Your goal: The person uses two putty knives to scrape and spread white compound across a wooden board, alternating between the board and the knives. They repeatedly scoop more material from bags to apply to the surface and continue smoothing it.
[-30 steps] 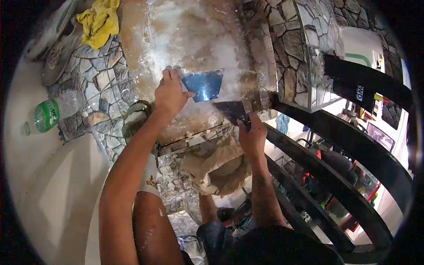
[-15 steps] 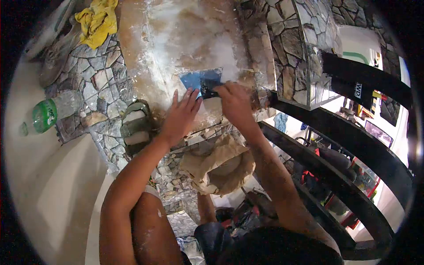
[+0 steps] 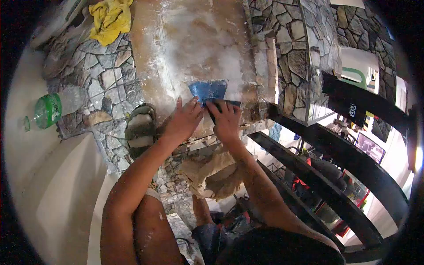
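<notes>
A thin blue sheet [image 3: 209, 89] with a black part along its near right side rests on the whitish, dust-smeared brown board. It may be sandpaper, but its surface is too blurred to tell. My left hand [image 3: 184, 118] has its fingertips closed at the sheet's near left edge, with one finger held apart. On the black part, the bent fingers of my right hand [image 3: 226, 121] grip the near edge. The two hands are close together, and the thumbs are mostly hidden. Below them sits an open brown paper bag [image 3: 207, 170].
Irregular stone cladding surrounds the brown board [image 3: 203, 44]. A yellow cloth [image 3: 110, 21] and a green-labelled plastic bottle [image 3: 49, 110] lie to the left, near a dark sandal-like item [image 3: 140, 128]. Black slats [image 3: 318, 174] run down the right over a cluttered lower area.
My right hand has moved left and nearer to me, closer to my left hand. More of the sheet's blue face shows, and less of the black part. The view has shifted slightly.
</notes>
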`<action>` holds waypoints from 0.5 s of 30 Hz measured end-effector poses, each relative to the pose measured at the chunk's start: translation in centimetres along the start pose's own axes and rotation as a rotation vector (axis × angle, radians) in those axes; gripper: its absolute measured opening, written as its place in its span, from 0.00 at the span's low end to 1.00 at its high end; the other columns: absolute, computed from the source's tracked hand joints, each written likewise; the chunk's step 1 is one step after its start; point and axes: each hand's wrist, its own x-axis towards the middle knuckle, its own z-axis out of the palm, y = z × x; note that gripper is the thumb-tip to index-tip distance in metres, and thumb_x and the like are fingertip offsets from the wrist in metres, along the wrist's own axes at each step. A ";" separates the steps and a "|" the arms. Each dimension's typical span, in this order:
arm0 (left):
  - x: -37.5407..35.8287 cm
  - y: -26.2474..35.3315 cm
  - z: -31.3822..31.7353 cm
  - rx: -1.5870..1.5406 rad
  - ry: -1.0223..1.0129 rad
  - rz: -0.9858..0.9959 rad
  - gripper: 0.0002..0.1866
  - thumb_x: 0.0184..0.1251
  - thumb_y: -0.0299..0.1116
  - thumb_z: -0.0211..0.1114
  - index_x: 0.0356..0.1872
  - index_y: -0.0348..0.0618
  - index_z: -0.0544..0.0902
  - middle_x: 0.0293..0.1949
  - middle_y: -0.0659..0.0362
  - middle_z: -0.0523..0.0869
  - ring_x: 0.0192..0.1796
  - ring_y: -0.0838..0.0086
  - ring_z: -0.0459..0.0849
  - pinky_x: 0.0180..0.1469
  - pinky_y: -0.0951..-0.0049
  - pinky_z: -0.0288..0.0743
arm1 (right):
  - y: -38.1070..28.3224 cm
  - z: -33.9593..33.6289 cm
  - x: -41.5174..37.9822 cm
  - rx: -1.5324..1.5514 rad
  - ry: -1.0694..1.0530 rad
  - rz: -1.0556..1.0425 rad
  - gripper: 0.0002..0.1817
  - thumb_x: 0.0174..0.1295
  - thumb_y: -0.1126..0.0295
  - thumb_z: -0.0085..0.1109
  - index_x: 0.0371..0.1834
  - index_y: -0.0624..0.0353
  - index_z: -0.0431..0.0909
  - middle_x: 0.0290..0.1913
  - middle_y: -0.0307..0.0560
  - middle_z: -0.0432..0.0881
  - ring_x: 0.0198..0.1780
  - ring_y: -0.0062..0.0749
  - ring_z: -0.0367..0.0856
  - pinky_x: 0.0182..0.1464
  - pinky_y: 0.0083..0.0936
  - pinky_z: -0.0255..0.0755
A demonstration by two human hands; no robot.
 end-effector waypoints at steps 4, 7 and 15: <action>0.0 0.1 0.4 -0.020 0.050 -0.007 0.22 0.61 0.34 0.54 0.58 0.43 0.76 0.57 0.54 0.71 0.70 0.60 0.61 0.65 0.38 0.58 | 0.4 0.3 3.1 0.039 0.140 0.004 0.33 0.48 0.74 0.59 0.62 0.37 0.71 0.56 0.42 0.71 0.56 0.42 0.69 0.59 0.49 0.55; 0.5 -0.2 0.3 -0.046 0.030 -0.006 0.23 0.61 0.33 0.54 0.59 0.44 0.75 0.57 0.54 0.71 0.70 0.60 0.61 0.65 0.38 0.59 | -0.6 0.8 1.8 -0.054 0.149 0.044 0.32 0.49 0.73 0.59 0.62 0.37 0.71 0.56 0.40 0.72 0.56 0.40 0.69 0.57 0.47 0.55; 0.0 -0.3 0.2 -0.020 -0.038 -0.010 0.28 0.62 0.35 0.54 0.66 0.46 0.67 0.66 0.53 0.67 0.73 0.58 0.57 0.70 0.38 0.49 | 1.3 0.6 5.6 0.027 0.182 0.115 0.27 0.55 0.67 0.55 0.62 0.36 0.71 0.56 0.44 0.74 0.58 0.46 0.69 0.59 0.57 0.55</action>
